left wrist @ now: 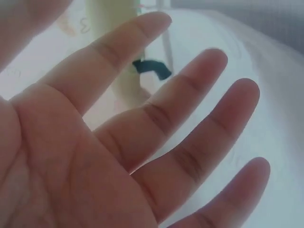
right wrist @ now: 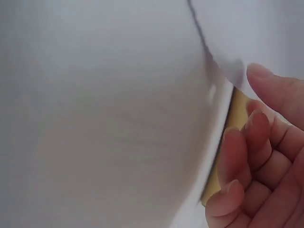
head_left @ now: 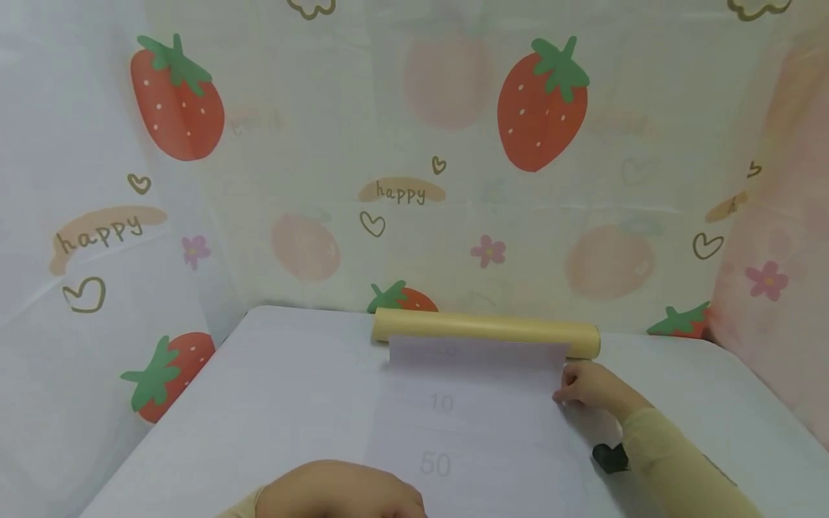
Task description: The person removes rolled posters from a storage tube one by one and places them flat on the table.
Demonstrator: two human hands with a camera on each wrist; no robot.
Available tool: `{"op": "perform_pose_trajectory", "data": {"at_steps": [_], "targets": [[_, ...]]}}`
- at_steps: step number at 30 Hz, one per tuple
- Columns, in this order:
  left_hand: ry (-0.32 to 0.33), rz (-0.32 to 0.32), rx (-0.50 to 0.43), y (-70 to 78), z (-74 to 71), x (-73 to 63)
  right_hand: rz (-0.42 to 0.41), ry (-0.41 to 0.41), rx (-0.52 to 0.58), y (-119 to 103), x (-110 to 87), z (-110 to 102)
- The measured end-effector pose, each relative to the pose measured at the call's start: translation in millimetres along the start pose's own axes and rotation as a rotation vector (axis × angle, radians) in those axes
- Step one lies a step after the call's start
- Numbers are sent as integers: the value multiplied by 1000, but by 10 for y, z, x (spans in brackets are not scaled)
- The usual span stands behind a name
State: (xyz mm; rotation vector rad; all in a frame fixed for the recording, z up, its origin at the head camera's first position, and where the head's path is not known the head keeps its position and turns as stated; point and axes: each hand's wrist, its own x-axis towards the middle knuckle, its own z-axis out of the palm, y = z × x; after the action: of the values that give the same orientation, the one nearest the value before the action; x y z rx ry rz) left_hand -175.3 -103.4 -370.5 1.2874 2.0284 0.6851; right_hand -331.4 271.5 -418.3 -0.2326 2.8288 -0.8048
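A long white sheet of paper (head_left: pixel 479 432), printed with the numbers 10 and 50, runs down the middle of the table, its far end standing up in a curl. My right hand (head_left: pixel 592 388) is at the sheet's right edge, thumb and forefinger pinching it there; in the right wrist view the paper edge runs in between thumb (right wrist: pixel 275 88) and forefinger. Behind the curled end lies a yellow roll (head_left: pixel 486 327). Low in the head view my left hand (head_left: pixel 343 489) is partly cut off; the left wrist view has its fingers (left wrist: pixel 190 147) spread, holding nothing.
The white table (head_left: pixel 272 374) ends at a strawberry-print curtain (head_left: pixel 350 144) at the back and sides. A dark curved piece (head_left: pixel 610 457) shows beside the right sleeve (head_left: pixel 680 460).
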Motion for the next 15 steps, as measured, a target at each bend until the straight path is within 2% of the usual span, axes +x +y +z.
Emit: {"op": "perform_pose_trajectory", "data": {"at_steps": [5, 6, 15], "targets": [[-12, 35, 90, -47, -93, -63, -1, 11, 23, -9, -50, -78], [-26, 65, 105, -64, -120, -66, 3, 12, 25, -7, -58, -93], [-23, -15, 142, -126, -203, -168, 32, -5, 30, 34, -80, -150]]}}
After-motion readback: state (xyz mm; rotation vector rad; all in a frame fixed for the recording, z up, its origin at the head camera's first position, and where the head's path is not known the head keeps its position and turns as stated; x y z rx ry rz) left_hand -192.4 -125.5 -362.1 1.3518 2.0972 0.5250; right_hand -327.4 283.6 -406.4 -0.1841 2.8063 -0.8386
